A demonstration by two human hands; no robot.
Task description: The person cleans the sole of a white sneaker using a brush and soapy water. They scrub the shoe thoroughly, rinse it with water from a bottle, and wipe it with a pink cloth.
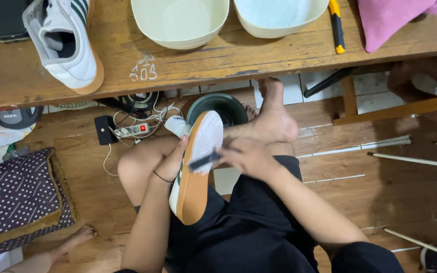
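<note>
Sole (198,172) scrubbing: left hand (174,162) clasps the sneaker, right hand (246,156) grips a dark brush (204,161). Short strokes across the gum sole, with the shoe braced steady, likely work best

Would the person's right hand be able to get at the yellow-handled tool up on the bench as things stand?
Probably yes, once freed. The right hand holds a dark brush against the sole of the sneaker. The yellow-handled tool lies bare on the wooden bench, nothing covering it, though the raised foot sits between.
</note>
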